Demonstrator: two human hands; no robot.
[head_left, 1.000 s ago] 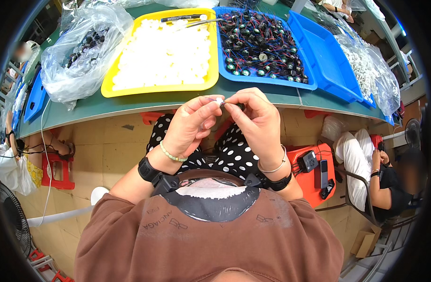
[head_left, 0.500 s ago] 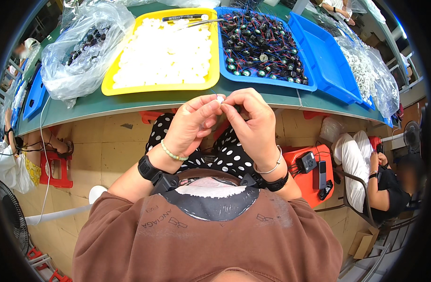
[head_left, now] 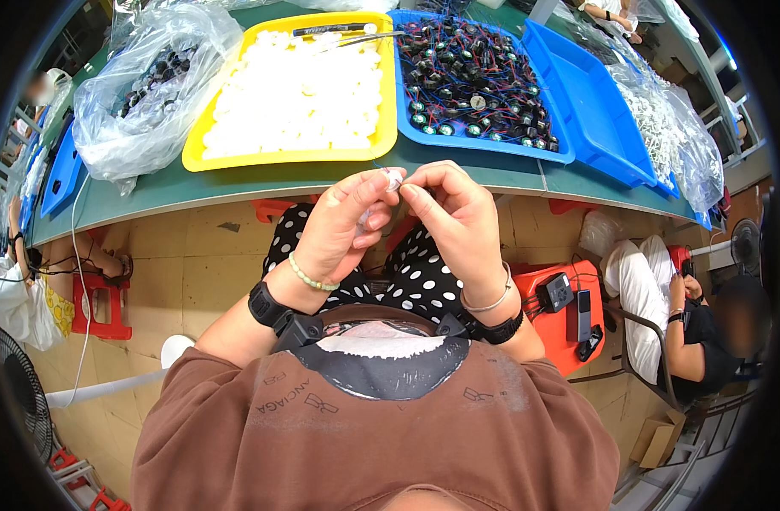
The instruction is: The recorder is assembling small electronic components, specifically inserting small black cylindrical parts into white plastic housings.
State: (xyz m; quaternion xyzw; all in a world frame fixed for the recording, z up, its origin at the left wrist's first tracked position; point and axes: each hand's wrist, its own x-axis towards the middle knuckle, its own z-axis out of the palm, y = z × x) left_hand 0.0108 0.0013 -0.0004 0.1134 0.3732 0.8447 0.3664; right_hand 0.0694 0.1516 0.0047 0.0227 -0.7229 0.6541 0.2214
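Observation:
In front of my lap, just off the table's near edge, both hands are raised close together. My left hand (head_left: 349, 220) pinches a small white plastic piece (head_left: 394, 180) between thumb and forefinger, the other fingers curled beneath. Beside it, my right hand (head_left: 458, 213) is closed with thumb and forefinger pressed together; what lies in that pinch is too small and covered to make out. Beyond them stand a yellow tray (head_left: 388, 128) of white plastic pieces (head_left: 296, 102) and a blue tray (head_left: 458, 146) full of black round components with red and blue wires (head_left: 475, 77).
Tweezers (head_left: 360, 40) and a black pen-like tool (head_left: 330, 29) lie on the yellow tray. A plastic bag of dark parts (head_left: 160, 85) is at left. Another blue tray (head_left: 590, 111) and bagged white parts (head_left: 662, 136) are at right. A red stool (head_left: 547, 336) holds electronic devices. Another person sits at right.
The white piece has shifted slightly left and turned in my left fingers. My right fingertips have moved a little, staying close to it.

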